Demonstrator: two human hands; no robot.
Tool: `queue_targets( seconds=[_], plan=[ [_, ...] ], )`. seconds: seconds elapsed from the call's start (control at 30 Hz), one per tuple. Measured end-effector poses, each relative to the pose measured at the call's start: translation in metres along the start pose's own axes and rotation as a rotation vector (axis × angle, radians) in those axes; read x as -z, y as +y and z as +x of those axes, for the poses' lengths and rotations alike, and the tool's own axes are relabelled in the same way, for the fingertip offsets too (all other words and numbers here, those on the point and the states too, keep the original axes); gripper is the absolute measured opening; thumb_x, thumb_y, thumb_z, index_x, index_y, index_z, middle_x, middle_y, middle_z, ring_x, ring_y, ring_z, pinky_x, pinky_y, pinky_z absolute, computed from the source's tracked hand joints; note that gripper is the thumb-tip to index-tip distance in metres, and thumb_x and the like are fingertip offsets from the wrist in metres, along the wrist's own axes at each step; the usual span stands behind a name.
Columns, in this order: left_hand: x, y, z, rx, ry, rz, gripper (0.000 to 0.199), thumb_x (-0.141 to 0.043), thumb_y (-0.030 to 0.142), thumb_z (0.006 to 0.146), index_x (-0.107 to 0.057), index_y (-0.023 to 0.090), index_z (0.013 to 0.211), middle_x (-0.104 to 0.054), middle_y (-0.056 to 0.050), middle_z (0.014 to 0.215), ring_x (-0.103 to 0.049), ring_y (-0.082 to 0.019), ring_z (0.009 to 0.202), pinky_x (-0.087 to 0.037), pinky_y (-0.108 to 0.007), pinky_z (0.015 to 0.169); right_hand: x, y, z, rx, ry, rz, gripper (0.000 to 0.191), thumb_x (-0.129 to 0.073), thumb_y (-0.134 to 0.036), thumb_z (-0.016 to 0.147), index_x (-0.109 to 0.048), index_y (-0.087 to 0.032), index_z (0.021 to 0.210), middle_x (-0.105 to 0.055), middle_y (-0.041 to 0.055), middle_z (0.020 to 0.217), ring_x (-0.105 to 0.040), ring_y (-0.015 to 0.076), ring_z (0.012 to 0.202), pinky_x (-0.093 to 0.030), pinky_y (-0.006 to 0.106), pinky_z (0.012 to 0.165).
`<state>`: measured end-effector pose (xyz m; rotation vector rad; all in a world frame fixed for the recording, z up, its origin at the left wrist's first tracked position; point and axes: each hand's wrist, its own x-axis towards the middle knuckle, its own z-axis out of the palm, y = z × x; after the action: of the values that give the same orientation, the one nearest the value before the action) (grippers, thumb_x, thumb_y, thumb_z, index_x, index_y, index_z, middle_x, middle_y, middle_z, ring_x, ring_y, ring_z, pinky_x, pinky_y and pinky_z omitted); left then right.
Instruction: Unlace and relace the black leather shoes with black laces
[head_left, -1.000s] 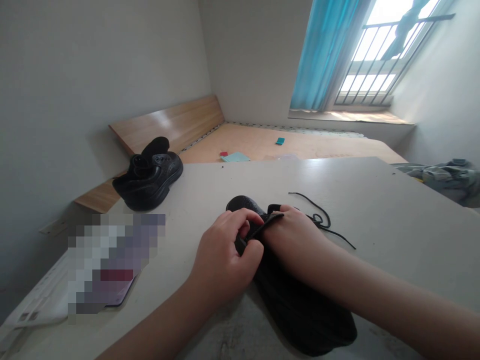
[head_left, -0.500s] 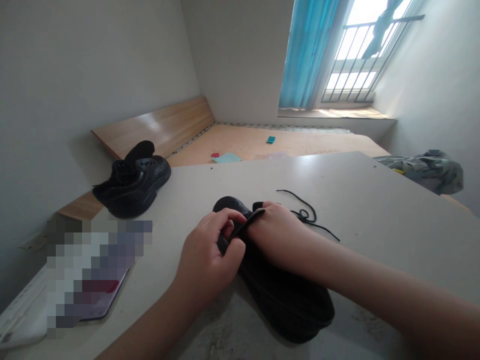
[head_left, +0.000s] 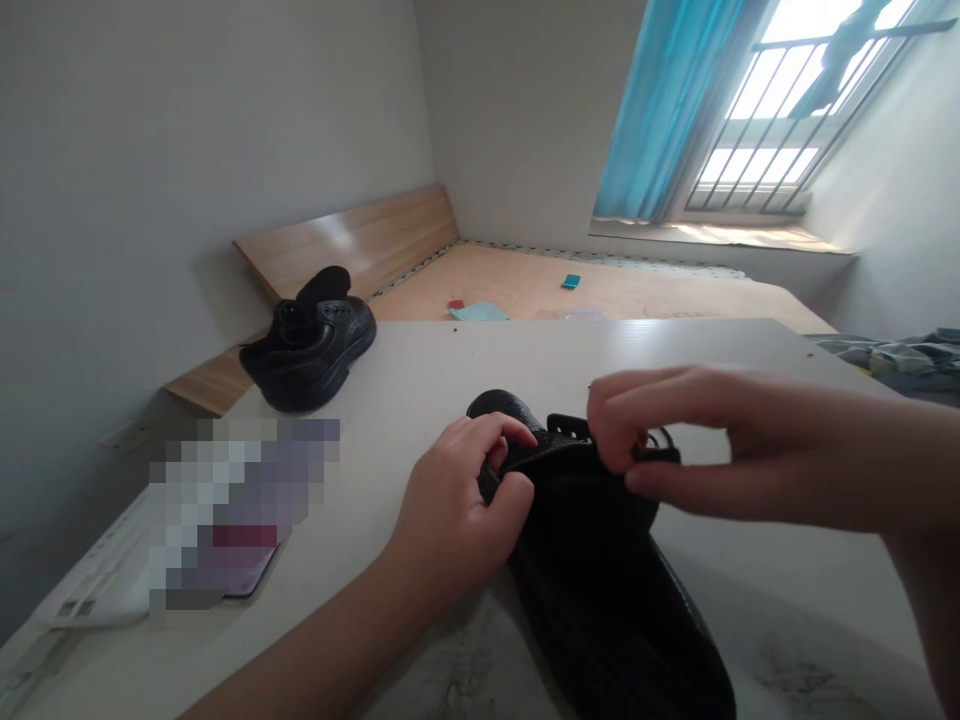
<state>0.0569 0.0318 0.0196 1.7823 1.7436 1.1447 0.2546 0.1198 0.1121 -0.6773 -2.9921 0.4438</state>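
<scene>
A black lace-up shoe (head_left: pixel 600 590) lies on the table, toe pointing away from me and its opening wide. My left hand (head_left: pixel 465 490) is closed on the left edge of the opening, fingers curled over it and thumb on the inside. My right hand (head_left: pixel 667 430) pinches the right part of the shoe's upper edge, near the tongue. An eyelet flap (head_left: pixel 568 428) shows between the two hands. Part of the dark shoelace (head_left: pixel 667 437) peeks out behind my right hand; the rest is hidden.
Another black shoe (head_left: pixel 311 350) stands at the table's far left edge. A phone (head_left: pixel 251 580), partly blurred out, lies at the left beside a white object (head_left: pixel 97 590). Behind the white table (head_left: pixel 405 400) is a bed (head_left: pixel 660 290) with small items on it.
My right hand has come out of the shoe's opening and now pinches its right upper edge. My left hand keeps its hold. The view has shifted, so the scene sits differently.
</scene>
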Motion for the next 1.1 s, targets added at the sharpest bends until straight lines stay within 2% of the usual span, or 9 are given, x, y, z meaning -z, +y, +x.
queue_targets(
  seconds=[0.1, 0.2, 0.37, 0.47, 0.6, 0.67, 0.83, 0.97, 1.1],
  plan=[
    [-0.001, -0.003, -0.001, -0.058, -0.016, -0.015, 0.019, -0.049, 0.02, 0.077, -0.065, 0.022, 0.088, -0.057, -0.001, 0.076, -0.054, -0.021, 0.077, -0.042, -0.034, 0.069, 0.013, 0.014, -0.001, 0.009, 0.217, 0.386, 0.024, -0.037, -0.034, 0.093, -0.056, -0.022, 0.084, -0.062, -0.003, 0.073, -0.06, 0.01, 0.064, -0.047, 0.022, 0.06],
    [-0.003, -0.005, -0.001, -0.163, -0.043, -0.112, 0.019, -0.052, 0.018, 0.079, -0.067, 0.022, 0.091, -0.064, -0.004, 0.092, -0.058, -0.023, 0.091, -0.048, -0.036, 0.082, 0.018, 0.026, 0.0, -0.062, 0.455, 0.549, 0.024, -0.035, -0.03, 0.094, -0.057, -0.021, 0.096, -0.068, -0.0011, 0.086, -0.066, 0.0126, 0.077, -0.05, 0.029, 0.069],
    [-0.002, -0.004, -0.001, -0.283, -0.128, -0.159, 0.025, -0.054, 0.012, 0.074, -0.07, 0.022, 0.09, -0.07, -0.005, 0.11, -0.06, -0.024, 0.103, -0.047, -0.037, 0.097, 0.014, 0.034, 0.005, -0.109, 0.569, 0.583, 0.038, -0.029, -0.035, 0.1, -0.058, -0.022, 0.12, -0.072, 0.0005, 0.101, -0.068, 0.0137, 0.084, -0.049, 0.031, 0.07],
    [0.003, -0.004, 0.001, -0.288, -0.152, -0.171, 0.022, -0.053, 0.015, 0.075, -0.072, 0.021, 0.084, -0.072, -0.005, 0.109, -0.061, -0.024, 0.103, -0.046, -0.037, 0.097, 0.007, 0.029, 0.013, -0.082, 0.63, 0.667, 0.035, -0.035, -0.037, 0.099, -0.061, -0.023, 0.117, -0.072, -0.0008, 0.105, -0.068, 0.0141, 0.092, -0.049, 0.03, 0.071],
    [0.005, -0.008, 0.001, -0.232, -0.186, -0.258, 0.027, -0.052, 0.026, 0.084, -0.075, 0.021, 0.098, -0.072, -0.006, 0.111, -0.06, -0.026, 0.109, -0.044, -0.041, 0.1, -0.004, 0.02, 0.023, 0.021, 0.755, 0.766, 0.015, -0.059, -0.035, 0.091, -0.068, -0.023, 0.095, -0.07, -0.003, 0.089, -0.066, 0.0126, 0.086, -0.052, 0.029, 0.077],
    [0.002, -0.011, 0.001, -0.175, -0.176, -0.409, 0.035, -0.048, 0.038, 0.092, -0.073, 0.021, 0.11, -0.073, -0.006, 0.109, -0.06, -0.028, 0.11, -0.043, -0.042, 0.102, -0.009, 0.016, 0.024, 0.088, 0.727, 0.673, 0.01, -0.065, -0.032, 0.089, -0.069, -0.023, 0.088, -0.067, -0.0019, 0.087, -0.063, 0.0126, 0.085, -0.053, 0.027, 0.077],
    [-0.009, -0.018, 0.006, 0.1, -0.059, -0.853, 0.059, -0.034, 0.061, 0.097, -0.073, 0.018, 0.11, -0.076, -0.008, 0.109, -0.062, -0.03, 0.115, -0.043, -0.043, 0.106, -0.016, 0.007, 0.021, 0.072, 0.37, 0.402, 0.018, -0.058, -0.034, 0.093, -0.073, -0.026, 0.099, -0.065, 0.0023, 0.11, -0.062, 0.0158, 0.098, -0.055, 0.03, 0.081],
    [-0.008, -0.017, 0.012, 0.227, -0.041, -0.769, 0.038, -0.061, 0.044, 0.088, -0.072, 0.015, 0.111, -0.077, -0.007, 0.108, -0.066, -0.029, 0.108, -0.05, -0.039, 0.096, -0.02, 0.005, 0.017, 0.049, 0.212, 0.179, 0.034, -0.053, -0.036, 0.095, -0.07, -0.029, 0.123, -0.063, 0.0043, 0.132, -0.058, 0.0225, 0.121, -0.047, 0.042, 0.104],
    [-0.007, -0.019, 0.015, 0.199, 0.003, -0.535, 0.038, -0.064, 0.035, 0.084, -0.069, 0.012, 0.113, -0.076, -0.009, 0.107, -0.067, -0.028, 0.101, -0.051, -0.038, 0.091, -0.017, 0.006, 0.006, -0.02, 0.07, 0.121, 0.053, -0.051, -0.049, 0.095, -0.05, -0.033, 0.146, -0.053, 0.0013, 0.148, -0.05, 0.0258, 0.135, -0.043, 0.047, 0.112]
  ],
)
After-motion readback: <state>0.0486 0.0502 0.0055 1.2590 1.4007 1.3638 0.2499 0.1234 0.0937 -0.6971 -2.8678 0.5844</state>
